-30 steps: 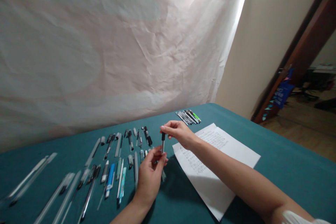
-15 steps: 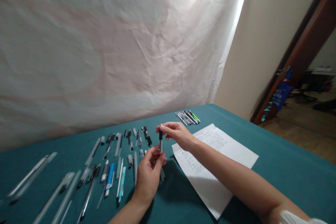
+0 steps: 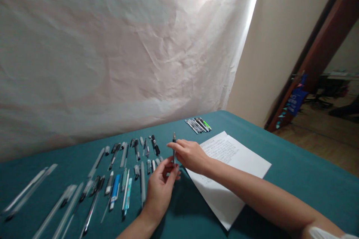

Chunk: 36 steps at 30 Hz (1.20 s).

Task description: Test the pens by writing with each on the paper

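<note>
Both my hands meet over the teal table (image 3: 308,179) and hold one slim pen (image 3: 174,142) upright, tip pointing up. My left hand (image 3: 161,188) pinches its lower end, fingers curled. My right hand (image 3: 189,154) grips the pen's middle from the right, fingers closed round it. Only the top of the pen shows above my fingers. Just right of my hands lies a white sheet of paper (image 3: 235,160) with handwriting on it.
Several pens and pen parts (image 3: 123,179) lie in rows on the left of the table, with long clear ones (image 3: 25,190) at the far left. A small bunch of pens (image 3: 198,124) rests near the far edge. A white cloth backdrop (image 3: 112,56) hangs behind; a doorway (image 3: 322,82) opens at right.
My right hand has slid down the pen from its top toward my left hand, so more of the pen's tip shows above it. Both hands sit slightly lower.
</note>
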### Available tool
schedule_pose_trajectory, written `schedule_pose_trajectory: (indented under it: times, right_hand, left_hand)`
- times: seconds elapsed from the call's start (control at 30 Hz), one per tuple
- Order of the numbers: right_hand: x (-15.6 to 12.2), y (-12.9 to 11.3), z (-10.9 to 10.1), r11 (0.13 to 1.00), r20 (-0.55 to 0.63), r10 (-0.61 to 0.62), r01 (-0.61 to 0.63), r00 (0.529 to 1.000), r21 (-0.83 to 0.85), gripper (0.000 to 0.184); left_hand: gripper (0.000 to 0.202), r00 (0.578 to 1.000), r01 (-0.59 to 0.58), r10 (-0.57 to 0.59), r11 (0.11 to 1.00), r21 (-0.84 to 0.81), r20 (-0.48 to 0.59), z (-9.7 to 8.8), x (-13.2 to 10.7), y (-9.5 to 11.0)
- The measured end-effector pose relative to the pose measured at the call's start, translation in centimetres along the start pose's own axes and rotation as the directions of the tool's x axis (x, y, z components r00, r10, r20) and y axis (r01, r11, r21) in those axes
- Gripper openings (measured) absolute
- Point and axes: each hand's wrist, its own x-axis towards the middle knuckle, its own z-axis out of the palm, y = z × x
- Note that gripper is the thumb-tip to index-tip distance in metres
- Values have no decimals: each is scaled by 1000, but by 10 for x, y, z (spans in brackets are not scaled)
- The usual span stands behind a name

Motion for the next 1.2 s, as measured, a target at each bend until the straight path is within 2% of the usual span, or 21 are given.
schedule_pose_trajectory:
  times: [0.1, 0.17, 0.2, 0.27, 0.33, 0.43, 0.5, 0.57, 0.7, 0.83, 1.2]
  right_hand:
    - [-17, 12, -5, 997, -5, 80, -80, 997, -13, 31]
    - [-30, 23, -11, 983, -34, 166, -163, 986, 85, 30]
    - [-37, 27, -15, 967, -35, 213, -205, 976, 151, 28]
    - [-52, 34, -21, 905, 0, 311, -296, 950, 305, 25]
    - [-69, 35, -27, 795, 84, 405, -396, 910, 459, 29]
    - [-94, 26, -32, 636, 205, 493, -511, 846, 578, 28]
    - [-107, 16, -33, 591, 240, 516, -544, 822, 595, 22]
    - [-118, 9, -30, 577, 250, 531, -561, 810, 594, 16]
    - [-129, 5, -21, 606, 224, 565, -584, 794, 541, 12]
    - [-134, 11, -14, 646, 174, 559, -557, 811, 522, 12]
    - [-140, 15, -9, 684, 173, 540, -549, 824, 481, 12]
  left_hand:
    - [37, 989, -57, 42, 992, 108, 142, 3, -11, 8]
    - [35, 954, -187, 123, 957, 223, 275, 4, -18, 13]
    - [34, 920, -267, 156, 921, 284, 358, 4, -20, 15]
    - [33, 826, -427, 181, 819, 383, 533, 5, -24, 17]
    - [32, 722, -561, 167, 708, 428, 671, 6, -26, 17]
    - [33, 593, -693, 160, 601, 399, 789, 8, -26, 15]
    - [34, 542, -731, 169, 578, 363, 823, 10, -26, 14]
    - [35, 524, -743, 172, 571, 349, 834, 10, -26, 13]
    - [35, 528, -742, 144, 558, 372, 837, 11, -26, 11]
    - [34, 530, -742, 125, 546, 388, 838, 11, -25, 10]
    - [31, 523, -750, 127, 539, 384, 843, 11, -24, 10]
